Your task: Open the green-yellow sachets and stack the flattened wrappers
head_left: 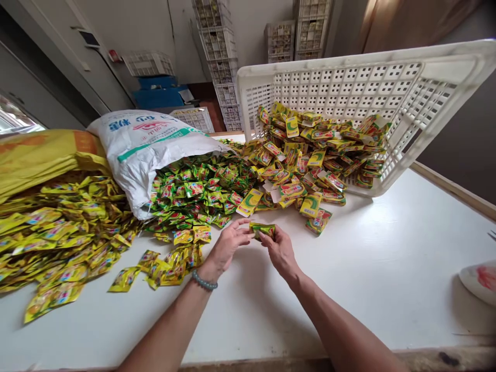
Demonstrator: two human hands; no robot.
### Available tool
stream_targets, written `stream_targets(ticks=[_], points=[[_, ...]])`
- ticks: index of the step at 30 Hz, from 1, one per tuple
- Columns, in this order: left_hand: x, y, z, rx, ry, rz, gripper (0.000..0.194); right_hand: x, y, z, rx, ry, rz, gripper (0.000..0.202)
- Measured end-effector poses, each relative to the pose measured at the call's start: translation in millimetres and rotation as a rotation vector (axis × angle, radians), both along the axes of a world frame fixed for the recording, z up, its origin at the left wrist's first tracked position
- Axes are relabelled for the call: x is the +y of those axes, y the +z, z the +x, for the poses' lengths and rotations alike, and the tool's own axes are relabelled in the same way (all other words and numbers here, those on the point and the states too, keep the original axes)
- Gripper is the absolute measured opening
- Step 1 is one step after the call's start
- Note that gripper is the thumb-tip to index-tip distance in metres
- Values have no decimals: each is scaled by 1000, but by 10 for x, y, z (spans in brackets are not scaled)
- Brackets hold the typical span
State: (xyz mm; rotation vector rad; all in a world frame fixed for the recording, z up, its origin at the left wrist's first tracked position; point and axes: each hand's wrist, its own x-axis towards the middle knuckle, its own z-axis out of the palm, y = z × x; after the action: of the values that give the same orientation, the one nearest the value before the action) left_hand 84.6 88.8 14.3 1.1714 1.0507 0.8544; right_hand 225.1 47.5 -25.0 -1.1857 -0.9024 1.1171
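Between my two hands is a small green and yellow packet (262,230), held above the white table (372,268). My right hand (281,250) pinches its right part with the thumb on top. The fingers of my left hand (228,245) touch its left end; a beaded bracelet is on that wrist. Just beyond lie small yellow boxes (310,205), some with open flaps, spilling from a tipped white basket (349,88). Green packets (194,189) pour out of a white sack (143,139). Yellow packets (62,227) are heaped at the left.
A yellow sack (46,150) lies at the far left. At the table's right edge is a white object with a red pattern (482,281). Stacked white crates (222,62) and a blue box (160,98) stand behind the table.
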Motion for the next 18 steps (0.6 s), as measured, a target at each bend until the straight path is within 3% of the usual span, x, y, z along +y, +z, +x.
stream_targets(ticks=[3,5,7,10,13,15,18], points=[[377,81,53,353,87,278,49,27,-43,39,-129,-96,3,19],[608,37,150,644,160,527,51,16,-32,43,-262,-97,12,11],[773,-77,251,805,114,679,60,-9,13,43,-393,-63,34,5],[881,-282,316,814,38,728,59,-37,87,61,-484,-2,34,4],[854,-364,233,776,92,733,43,-30,110,99,-597,14,42,6],[781,-303,120,767,130,738,32,-20,108,127,-694,21,107,4],[602,-89,-86,706,184,708,20,-19,128,178,-772,36,266,2]])
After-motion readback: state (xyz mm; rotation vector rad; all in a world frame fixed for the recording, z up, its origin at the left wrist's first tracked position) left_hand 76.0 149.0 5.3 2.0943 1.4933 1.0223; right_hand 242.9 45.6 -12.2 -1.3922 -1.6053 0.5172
